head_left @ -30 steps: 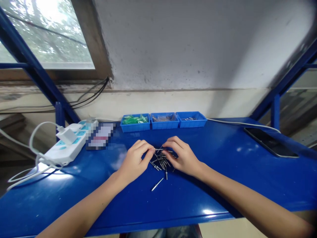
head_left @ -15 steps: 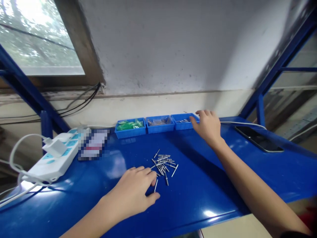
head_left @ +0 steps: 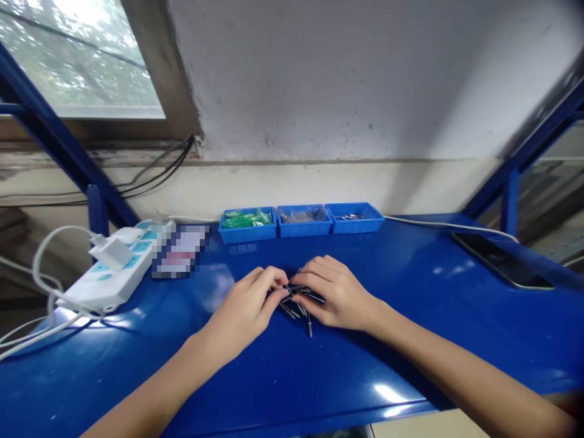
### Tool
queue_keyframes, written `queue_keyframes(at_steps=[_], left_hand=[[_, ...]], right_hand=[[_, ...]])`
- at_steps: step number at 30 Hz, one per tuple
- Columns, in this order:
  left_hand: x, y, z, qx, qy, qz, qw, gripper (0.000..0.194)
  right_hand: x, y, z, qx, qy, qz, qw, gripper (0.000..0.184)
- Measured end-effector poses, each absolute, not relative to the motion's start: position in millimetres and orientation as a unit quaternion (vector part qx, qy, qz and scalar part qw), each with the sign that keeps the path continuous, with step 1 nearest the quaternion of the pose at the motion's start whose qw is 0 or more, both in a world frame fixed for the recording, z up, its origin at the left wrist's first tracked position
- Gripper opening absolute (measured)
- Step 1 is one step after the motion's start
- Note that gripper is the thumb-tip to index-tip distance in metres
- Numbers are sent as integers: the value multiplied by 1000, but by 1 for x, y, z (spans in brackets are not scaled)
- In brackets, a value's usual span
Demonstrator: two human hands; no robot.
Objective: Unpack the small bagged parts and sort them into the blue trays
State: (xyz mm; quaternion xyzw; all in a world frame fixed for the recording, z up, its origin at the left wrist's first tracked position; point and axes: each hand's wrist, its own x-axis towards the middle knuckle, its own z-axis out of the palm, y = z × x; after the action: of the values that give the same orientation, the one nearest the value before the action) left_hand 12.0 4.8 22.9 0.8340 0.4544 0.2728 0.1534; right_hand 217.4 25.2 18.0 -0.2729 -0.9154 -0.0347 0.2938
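A small pile of metal blind rivets [head_left: 299, 309] lies on the blue table, partly covered by my fingers. My left hand [head_left: 250, 301] comes in from the left side; its thumb and forefinger pinch a rivet at the pile's edge. From the right, my right hand [head_left: 335, 291] reaches over the pile with its thumb and fingers closed on a rivet, the fingertips almost meeting those of the left. Exactly how each rivet sits in the fingers is hidden. One rivet [head_left: 309, 327] sticks out toward me below the pile.
Three blue bins stand along the wall: one with green packets [head_left: 249, 219], one with clear bags [head_left: 303, 215], one with loose rivets [head_left: 352, 217]. A white power strip [head_left: 114, 267] with cables and a blurred-out phone [head_left: 180, 252] lie left. A dark phone [head_left: 502, 260] lies right.
My right hand has come back from the right-hand bin to the pile. My left hand has moved up and closed at the pile; the single rivet nearest me has left its spot.
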Motion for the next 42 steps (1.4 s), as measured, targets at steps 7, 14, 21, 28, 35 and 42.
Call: queue_keyframes(at_steps=[7,14,21,28,35,42], left_hand=[[14,2,17,840,425,320,110,15],[12,6,19,826,446,342,33,15],[16,3,14,814,452,349,106,14],[16,6,13,808,445,377,86,12],[17,4,14,808,462,347,113,19],[34,36,18,819,527,213,77,20]], right_hand=[[219,27,15,-279,-898,-55,335,17],[216,24,13,-281,-891,-32,355,18],[215,24,10,-285,-875,-47,388,12],[214,24,11,-290,-870,-36,397,14],[234,31,28,-223,-852,-153,449,8],[307,103,39,-524,-677,-255,451,36]])
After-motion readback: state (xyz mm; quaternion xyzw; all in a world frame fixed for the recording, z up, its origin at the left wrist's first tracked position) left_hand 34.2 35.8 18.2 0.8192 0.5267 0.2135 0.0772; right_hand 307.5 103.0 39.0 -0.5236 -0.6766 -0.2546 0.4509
